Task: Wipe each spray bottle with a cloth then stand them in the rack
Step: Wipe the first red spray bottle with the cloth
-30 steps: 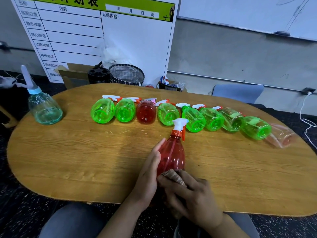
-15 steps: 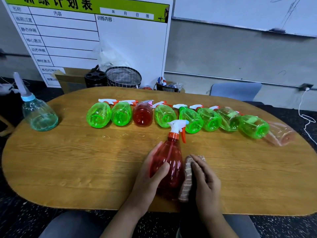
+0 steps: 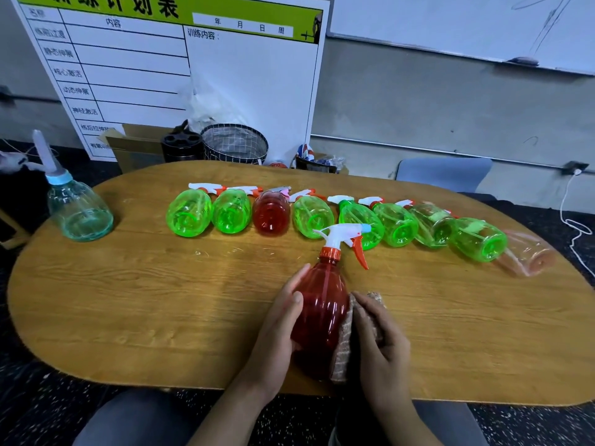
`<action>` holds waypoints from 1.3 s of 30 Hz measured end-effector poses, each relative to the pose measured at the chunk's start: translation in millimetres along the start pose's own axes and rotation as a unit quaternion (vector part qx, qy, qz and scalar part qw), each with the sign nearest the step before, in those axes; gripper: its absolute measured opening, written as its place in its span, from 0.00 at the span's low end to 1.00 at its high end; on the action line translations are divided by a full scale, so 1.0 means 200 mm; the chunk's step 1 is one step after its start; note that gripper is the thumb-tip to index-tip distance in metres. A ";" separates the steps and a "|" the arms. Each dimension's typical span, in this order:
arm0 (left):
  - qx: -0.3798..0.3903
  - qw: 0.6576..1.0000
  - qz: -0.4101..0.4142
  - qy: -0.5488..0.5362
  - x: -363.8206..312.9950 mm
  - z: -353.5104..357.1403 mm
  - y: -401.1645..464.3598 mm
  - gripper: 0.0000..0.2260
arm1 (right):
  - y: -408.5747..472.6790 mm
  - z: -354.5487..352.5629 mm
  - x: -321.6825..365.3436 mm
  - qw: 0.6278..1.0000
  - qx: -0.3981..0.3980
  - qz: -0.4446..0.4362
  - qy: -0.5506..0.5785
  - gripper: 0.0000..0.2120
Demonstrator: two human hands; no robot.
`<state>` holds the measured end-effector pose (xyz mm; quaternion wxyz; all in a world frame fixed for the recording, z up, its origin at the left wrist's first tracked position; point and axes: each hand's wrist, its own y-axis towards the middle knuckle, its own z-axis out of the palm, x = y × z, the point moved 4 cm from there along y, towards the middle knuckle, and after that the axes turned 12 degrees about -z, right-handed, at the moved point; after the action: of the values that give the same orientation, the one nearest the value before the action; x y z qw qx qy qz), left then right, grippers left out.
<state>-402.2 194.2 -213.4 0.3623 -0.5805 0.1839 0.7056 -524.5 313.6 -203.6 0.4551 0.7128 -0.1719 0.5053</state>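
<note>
— Red plastic, that was the one in hand: the red spray bottle [image 3: 318, 320] stood at the near edge of the wooden table [image 3: 145, 300], between the two hands.

— How was it gripped?

— The left hand [image 3: 277, 336] curled round its left flank, thumb across the front. The right hand [image 3: 380, 346] pressed the cloth [image 3: 344, 346] against the right flank, fingers bent over the fabric and holding it.

— And its long axis?

— Close to upright, leaning away from the person, with the white trigger head [image 3: 341, 235] at the far end and the nozzle pointing right. So the body ran lengthwise under the cloth, and I judged a stroke would have to travel along that axis, base towards neck, or round the belly.

— Which hand was nearer?

— Both were touching it; neither had to reach.

— The rest?

— A row of green bottles [image 3: 396, 223] lay on their sides farther back, with another red bottle [image 3: 272, 214] among them and a pale orange one [image 3: 528, 252] at the right end. A clear blue-capped bottle [image 3: 79, 207] stood upright at the far left.

— The rack?

— I could not make one out, so I could not say which way the bottle would go.
</note>
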 end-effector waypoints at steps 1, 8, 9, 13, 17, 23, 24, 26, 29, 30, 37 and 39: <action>-0.008 1.000 0.004 -0.001 0.00 -0.01 0.00 0.21 | 0.01 0.00 0.03 1.000 -0.007 -0.018 -0.008 0.11; -0.003 1.000 0.008 0.006 0.00 0.01 0.00 0.22 | 0.27 0.08 0.25 0.969 0.091 -0.169 -0.153 0.11; 0.000 1.000 0.014 0.013 -0.01 0.02 0.00 0.23 | 0.29 0.10 0.23 0.960 0.116 -0.167 -0.191 0.12; -0.006 1.000 0.015 0.019 -0.01 0.01 0.00 0.22 | 0.24 0.14 0.16 0.944 0.148 -0.172 -0.238 0.16; -0.027 0.999 0.019 0.030 0.01 -0.01 0.01 0.21 | 0.11 0.11 0.18 0.916 0.196 -0.274 -0.217 0.17; -0.037 0.999 0.013 -0.001 0.00 -0.02 0.02 0.20 | -0.07 0.06 0.18 0.831 0.297 -0.408 -0.234 0.17; -0.036 0.999 0.010 -0.006 0.00 -0.02 0.02 0.20 | -0.06 0.06 0.20 0.842 0.293 -0.398 -0.218 0.16; -0.035 0.999 0.008 -0.006 0.02 -0.01 0.02 0.21 | 0.03 0.05 0.25 0.883 0.247 -0.351 -0.187 0.15; -0.026 1.000 0.007 0.016 0.02 0.01 0.01 0.21 | 0.22 0.08 0.27 0.932 0.147 -0.256 -0.211 0.15; -0.022 0.999 0.009 0.025 0.01 0.02 0.01 0.21 | 0.27 0.10 0.25 0.938 0.133 -0.228 -0.224 0.15; -0.032 0.999 0.016 0.032 0.01 -0.01 0.01 0.22 | 0.11 0.13 0.19 0.926 0.169 -0.280 -0.190 0.14; -0.033 0.999 0.009 0.011 0.00 -0.01 0.02 0.22 | 0.03 0.10 0.19 0.897 0.212 -0.331 -0.200 0.15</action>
<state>-403.1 191.1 -214.8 0.3346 -0.5982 0.1700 0.7080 -500.5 301.8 -169.8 0.3901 0.8943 0.0978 0.1963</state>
